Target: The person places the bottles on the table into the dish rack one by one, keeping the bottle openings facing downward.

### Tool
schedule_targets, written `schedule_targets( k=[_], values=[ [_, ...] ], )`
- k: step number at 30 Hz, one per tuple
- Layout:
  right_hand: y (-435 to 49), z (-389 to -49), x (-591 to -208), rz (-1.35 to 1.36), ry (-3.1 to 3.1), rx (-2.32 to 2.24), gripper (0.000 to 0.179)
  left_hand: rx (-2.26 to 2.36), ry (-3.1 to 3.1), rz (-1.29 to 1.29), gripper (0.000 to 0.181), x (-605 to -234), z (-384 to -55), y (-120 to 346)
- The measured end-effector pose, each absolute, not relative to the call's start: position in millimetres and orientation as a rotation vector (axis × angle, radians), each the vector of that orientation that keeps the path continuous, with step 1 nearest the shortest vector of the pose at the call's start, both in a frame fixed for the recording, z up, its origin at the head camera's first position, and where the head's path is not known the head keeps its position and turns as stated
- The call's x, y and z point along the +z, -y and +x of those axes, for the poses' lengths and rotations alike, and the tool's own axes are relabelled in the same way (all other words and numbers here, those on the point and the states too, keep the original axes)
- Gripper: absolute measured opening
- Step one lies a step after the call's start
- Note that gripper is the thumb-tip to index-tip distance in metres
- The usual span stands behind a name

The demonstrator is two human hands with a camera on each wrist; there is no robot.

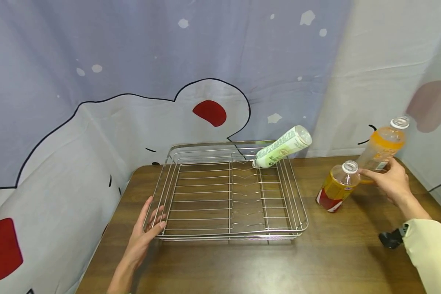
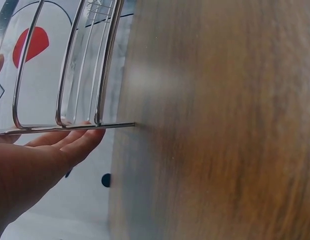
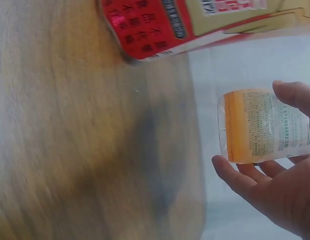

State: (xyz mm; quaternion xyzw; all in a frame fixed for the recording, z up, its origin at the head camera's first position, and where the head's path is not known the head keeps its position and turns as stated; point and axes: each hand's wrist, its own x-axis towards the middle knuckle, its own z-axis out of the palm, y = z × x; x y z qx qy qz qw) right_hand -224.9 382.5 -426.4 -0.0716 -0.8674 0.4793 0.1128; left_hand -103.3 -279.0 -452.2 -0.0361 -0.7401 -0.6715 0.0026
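Note:
A silver wire dish rack stands on the wooden table. My left hand holds its near left corner, thumb over the rim and fingers along the outer wires. Within the rack's far right part a green-and-white bottle leans, its neck down and its base sticking up past the rim. On the right, my right hand grips a clear plastic bottle with an orange label, tilted with its mouth upward. In the right wrist view the thumb and fingers hold the orange-labelled bottle from both sides, its bottom raised off the table.
Between the rack and my right hand stands a plastic bottle with a yellow-and-red label, its mouth uncapped. The wooden table extends in front of the rack. A printed curtain hangs right behind and along the left and right sides.

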Motion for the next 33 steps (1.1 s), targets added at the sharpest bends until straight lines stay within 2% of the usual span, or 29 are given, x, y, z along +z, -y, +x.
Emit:
schedule_targets(
  k=[8, 14, 22, 33],
  values=[
    [-390, -212, -404, -0.151, 2.443, 1.550, 0.046, -2.113, 2.304, -0.130, 0.083, -451, -103, 278],
    [-388, -204, -379, -0.171, 2.512, 1.352, 0.048, -2.109, 2.298, -0.131, 0.084, -450, -103, 277],
    [-379, -196, -347, -0.139, 2.604, 1.144, 0.066, -2.089, 2.325, -0.106, 0.083, -449, -103, 278],
    [-360, -187, -316, -0.119, 2.626, 1.059, 0.066, -2.070, 2.347, -0.090, 0.084, -449, -103, 278]
  ],
)
